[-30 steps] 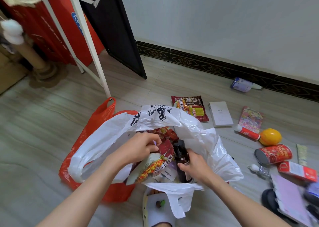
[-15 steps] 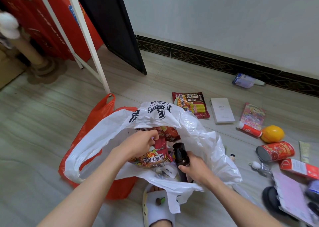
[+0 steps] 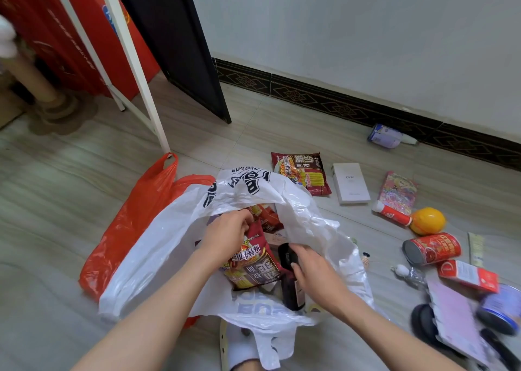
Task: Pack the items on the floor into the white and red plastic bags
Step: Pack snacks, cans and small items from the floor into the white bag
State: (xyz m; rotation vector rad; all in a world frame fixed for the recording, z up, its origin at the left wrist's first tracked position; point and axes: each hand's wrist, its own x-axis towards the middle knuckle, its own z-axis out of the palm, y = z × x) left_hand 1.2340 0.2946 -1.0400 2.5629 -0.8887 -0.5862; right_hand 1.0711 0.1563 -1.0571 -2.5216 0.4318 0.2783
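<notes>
The white plastic bag (image 3: 158, 246) lies open on the floor, over the red plastic bag (image 3: 132, 218). My left hand (image 3: 225, 236) is inside it and grips the top of a noodle packet (image 3: 253, 263). My right hand (image 3: 313, 269) holds a dark bottle (image 3: 291, 289) upright in the bag beside the packet. More red packets (image 3: 266, 215) lie deeper in the bag. On the floor to the right lie another noodle packet (image 3: 303, 171), a white box (image 3: 351, 183), a red tube (image 3: 392, 214), an orange fruit (image 3: 428, 220) and a red can (image 3: 432, 248).
A colourful card packet (image 3: 397, 191), a red-white box (image 3: 468, 275), a pink notebook (image 3: 456, 322), a small doll (image 3: 366, 257) and a purple tub (image 3: 384, 136) by the wall also lie around. A white stand leg (image 3: 135, 60) and a black panel (image 3: 180, 46) rise behind the bags.
My left hand has pushed the noodle packet lower into the white bag. My right hand has slid up over the dark bottle's top.
</notes>
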